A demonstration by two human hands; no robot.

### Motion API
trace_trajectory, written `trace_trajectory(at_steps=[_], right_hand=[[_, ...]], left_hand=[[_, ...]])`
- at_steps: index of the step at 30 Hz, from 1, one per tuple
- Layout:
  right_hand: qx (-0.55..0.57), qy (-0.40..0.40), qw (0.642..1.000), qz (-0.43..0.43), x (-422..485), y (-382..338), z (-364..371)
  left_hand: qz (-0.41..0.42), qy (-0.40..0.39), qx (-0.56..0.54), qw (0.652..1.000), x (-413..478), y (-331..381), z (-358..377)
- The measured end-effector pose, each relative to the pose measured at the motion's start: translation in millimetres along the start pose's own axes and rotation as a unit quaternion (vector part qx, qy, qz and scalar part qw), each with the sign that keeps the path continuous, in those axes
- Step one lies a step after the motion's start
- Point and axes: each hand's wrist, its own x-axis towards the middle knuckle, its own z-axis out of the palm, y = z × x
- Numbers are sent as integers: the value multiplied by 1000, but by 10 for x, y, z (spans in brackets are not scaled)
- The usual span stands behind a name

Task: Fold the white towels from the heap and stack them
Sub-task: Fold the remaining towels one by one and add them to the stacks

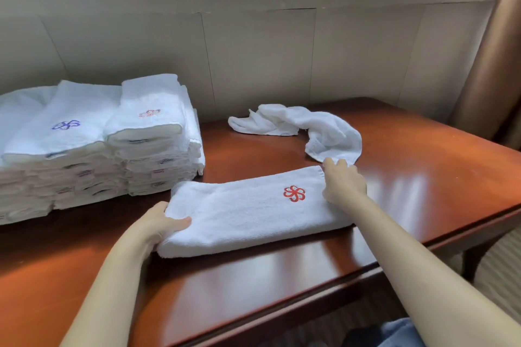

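Observation:
A white towel (242, 214) with a red flower emblem lies folded into a long strip in the middle of the brown table (408, 177). My left hand (160, 224) grips its left end, thumb on top. My right hand (342, 183) rests on its right end, fingers curled over the far corner. Beyond it lies a crumpled white towel (318, 127), unfolded. At the left stand stacks of folded white towels (146, 144), the nearer one topped by a red emblem, the one further left (64, 132) by a blue emblem.
A panelled wall and window sill run behind the table. The table's right edge drops off to carpet, and a brown curtain (490, 65) hangs at the far right. Blue cloth shows at the bottom edge.

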Motion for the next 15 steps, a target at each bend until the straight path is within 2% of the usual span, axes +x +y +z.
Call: trace_trajectory(at_steps=[3,5,7,9,12,14,15], right_hand=[[44,32,987,-148,-21,-267,57],[95,-22,976,-196,-56,-477,150],[106,-98,966,-213,-70,-642,249],[106,-112,962,-225,-84,-747,298],[104,-102,969,-199,-67,-844,248],[49,-157,968,-191,-54,-886,129],[37,-211,959,-186,-58,-898,69]], left_hand=[[-1,3,27,1000,-20,-61,-253],[-6,89,3,996,-40,-151,-432],[-25,224,44,973,-38,-277,-583],[-56,282,54,956,-56,-391,-650],[-89,228,-58,968,-109,-481,-602],[-94,183,-123,971,-135,-548,-563],[-89,172,-161,968,-153,-568,-563]])
